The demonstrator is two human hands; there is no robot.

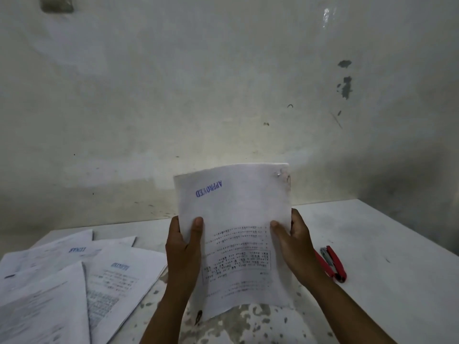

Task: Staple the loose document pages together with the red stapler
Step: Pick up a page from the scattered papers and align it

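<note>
The two bare forearms are closest to the camera, coming up from the bottom edge. They lead to the left hand [182, 244] and the right hand [294, 240], and both hold one white printed paper sheaf with a blue APPROVED stamp [236, 234]. Each thumb lies flat on the front of the paper and the other fingers curl behind it, so both hands are gripping it by its side edges. The sheaf stands almost upright, lifted off the table, and the print looks upside down. I think it is held like this to line the pages up and check them. Near the top corner, above the right fingers, there is a small crumpled spot that may be a staple, but it is too blurry to be sure.

The big white speckled table top [372, 232] is under the hands. To the left of the left fingers lies a spread of loose white printed sheets [74, 281]. I count about four or five, overlapping, so they seem to be waiting their turn.

Just to the right of the right wrist lies one small red stapler with a grey metal middle [332, 263]. It rests on the table and nobody touches it. It sits close so the right hand can grab it fast.
</note>
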